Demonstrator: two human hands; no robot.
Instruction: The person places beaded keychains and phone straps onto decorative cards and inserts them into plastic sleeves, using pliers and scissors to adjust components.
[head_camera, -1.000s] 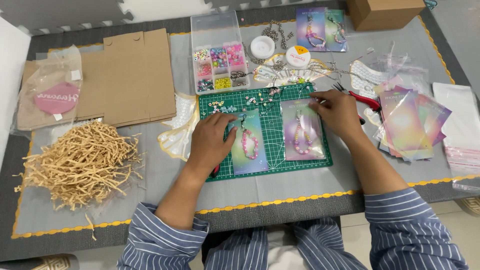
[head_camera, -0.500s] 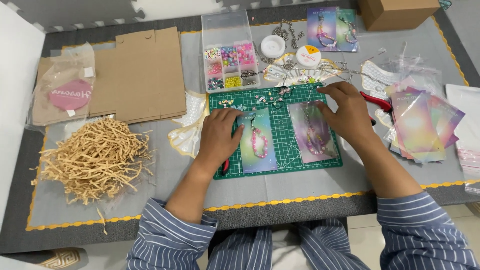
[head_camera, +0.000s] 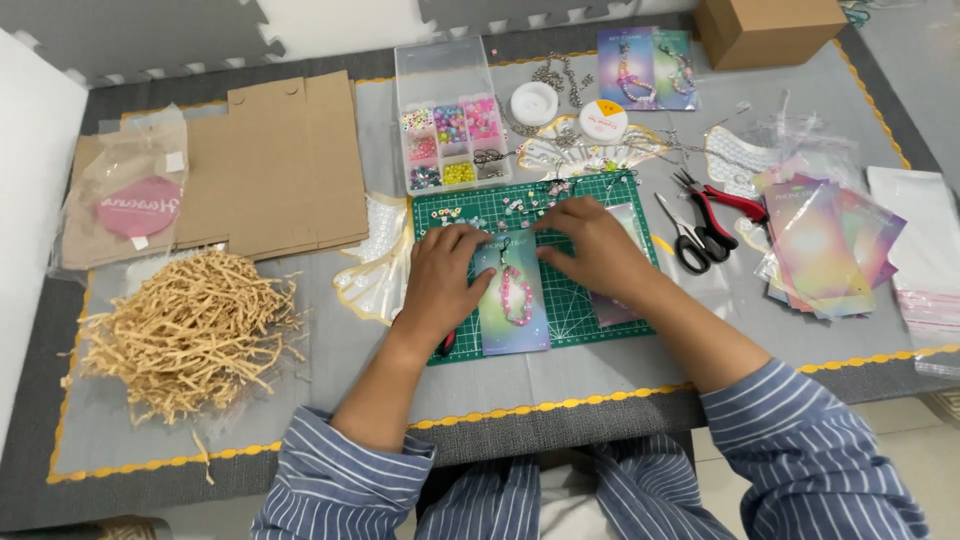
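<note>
Nearest me: pastel display card (head_camera: 515, 300) lying flat on the green cutting mat (head_camera: 560, 300), long axis running away from me, top end pointing at the far edge. Pink bead bracelet (head_camera: 517, 293) lies on it along the same axis.

My left hand (head_camera: 445, 275) is palm down, fingers curled, pressing the card's upper left edge. My right hand (head_camera: 590, 248) is palm down too, fingertips pinching at the card's top edge. Can't tell what is between the fingers. It covers most of a second card (head_camera: 612, 305) to the right on the mat.

Red-handled tool (head_camera: 447, 343) pokes out below my left wrist. Pile of shredded paper (head_camera: 190, 335) is well to the left on the surface.

Beyond my hands: loose beads (head_camera: 510, 205) at the mat's far edge, black scissors (head_camera: 685, 235) and red pliers (head_camera: 725, 200) to the right, a stack of cards (head_camera: 825, 245) past those.

Farther: clear bead organiser box (head_camera: 450, 135), flat cardboard (head_camera: 275, 165), two cord spools (head_camera: 565, 110). Brown box (head_camera: 770, 28) is at the far right corner.
</note>
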